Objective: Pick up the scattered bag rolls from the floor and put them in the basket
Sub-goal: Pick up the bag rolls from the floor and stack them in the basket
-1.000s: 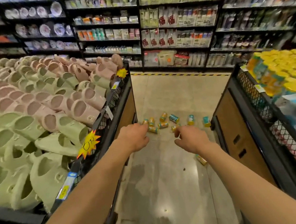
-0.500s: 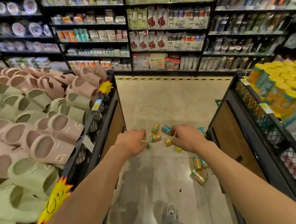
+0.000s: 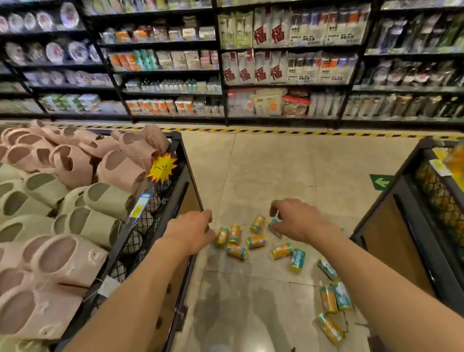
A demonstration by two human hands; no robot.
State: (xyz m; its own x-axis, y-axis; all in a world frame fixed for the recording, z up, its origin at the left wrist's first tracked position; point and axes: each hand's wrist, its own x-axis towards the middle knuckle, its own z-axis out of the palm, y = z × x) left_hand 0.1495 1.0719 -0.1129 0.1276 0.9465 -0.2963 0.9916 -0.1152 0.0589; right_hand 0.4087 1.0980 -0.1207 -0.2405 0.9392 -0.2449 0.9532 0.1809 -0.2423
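Several small orange-and-teal bag rolls (image 3: 256, 241) lie scattered on the tiled floor in the aisle ahead, and a few more rolls (image 3: 335, 298) lie closer by the foot of the right bin. The black mesh basket (image 3: 445, 216) on the right holds a heap of similar yellow and teal packs. My left hand (image 3: 190, 231) and my right hand (image 3: 297, 220) reach forward above the floor, fingers loosely curled, holding nothing that I can see. A teal roll (image 3: 273, 224) shows just under the right fingers; whether they touch it I cannot tell.
A black mesh bin (image 3: 171, 185) full of pink and green slippers stands on the left. Stocked shelves (image 3: 245, 65) close the far end behind yellow-black floor tape. A green arrow sticker (image 3: 381, 182) marks the floor. The aisle between the bins is narrow.
The view has moved forward down the aisle, so the rolls lie closer and lower in view. Both arms stay stretched ahead, hands empty as before.
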